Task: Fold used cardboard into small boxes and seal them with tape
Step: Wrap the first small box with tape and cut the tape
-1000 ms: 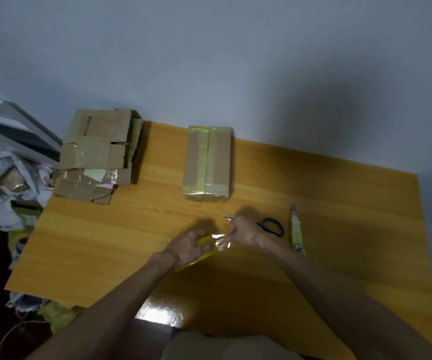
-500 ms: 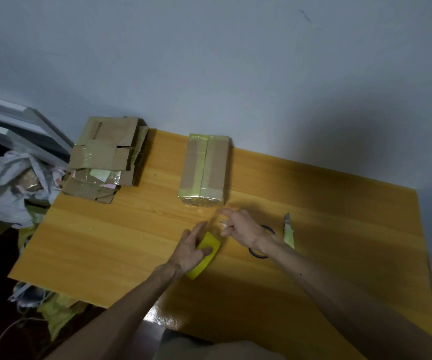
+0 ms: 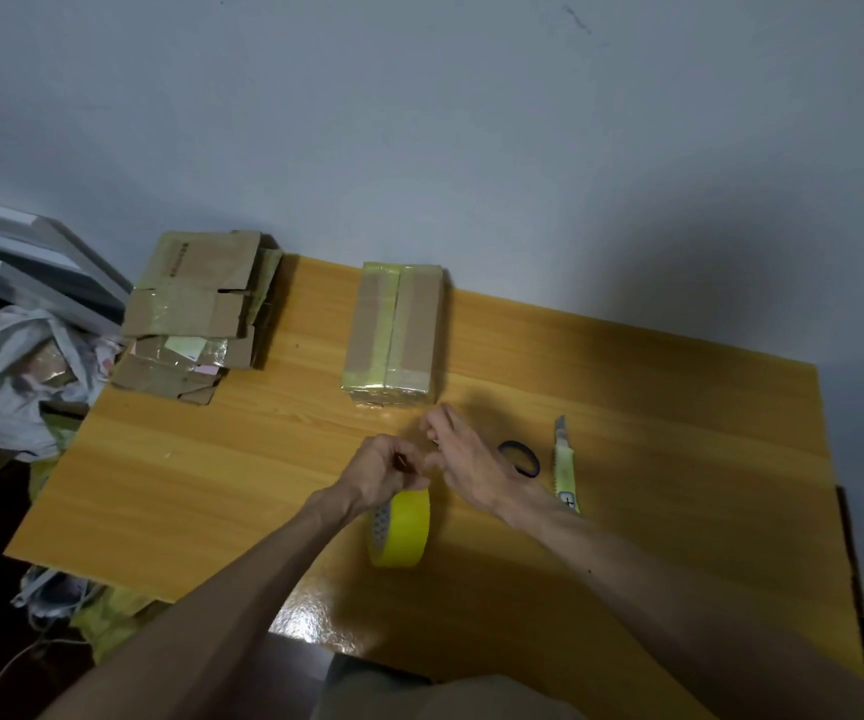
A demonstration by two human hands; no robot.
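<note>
tape roll (image 3: 402,530) standing on edge on the counter (image 3: 201,491) | left hand (image 3: 382,474) curling over its top, gripping it | right hand (image 3: 466,462) meeting left fingertips, cannot tell if pinching | taped box (image 3: 393,332) lying behind | scissors (image 3: 521,457), knife (image 3: 564,467) lying right

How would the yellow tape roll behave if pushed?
The yellow tape roll stands on edge on the glossy table, so it would probably roll or tip over. Its open core suggests it is fairly light.
</note>
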